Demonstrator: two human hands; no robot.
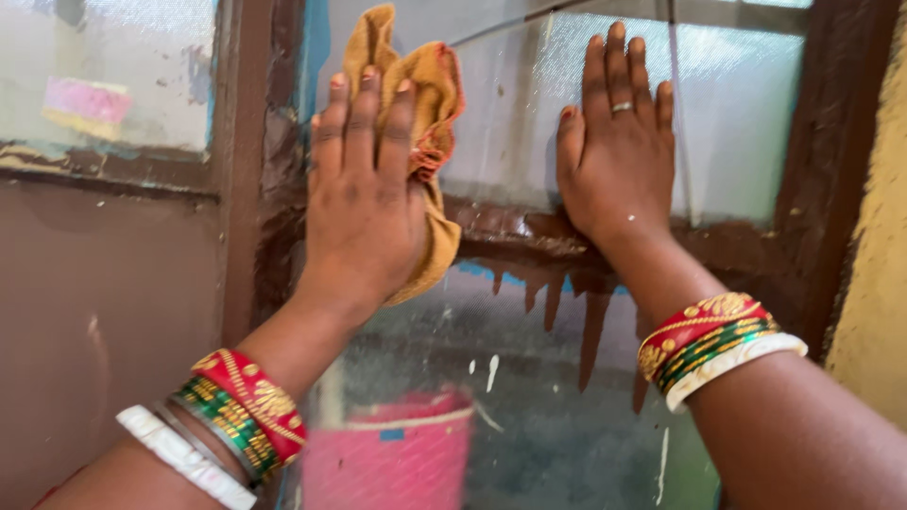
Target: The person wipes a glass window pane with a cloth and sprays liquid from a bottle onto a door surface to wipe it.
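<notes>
My left hand (364,194) presses flat on a yellow-orange cloth (425,90) against the frosted glass pane (510,123) of a brown wooden window. The cloth sticks out above and to the right of the fingers and hangs below the palm. My right hand (614,142) lies flat on the same pane, fingers spread upward, a ring on one finger, its heel on the brown crossbar (510,231). Both wrists carry red, green and white bangles.
A brown upright frame post (248,161) stands left of the cloth, with another frosted pane (104,76) beyond it. Dried paint drips run down the lower pane (557,378). A pink bucket shape (392,458) shows through the lower glass. A yellow wall (879,283) borders the right.
</notes>
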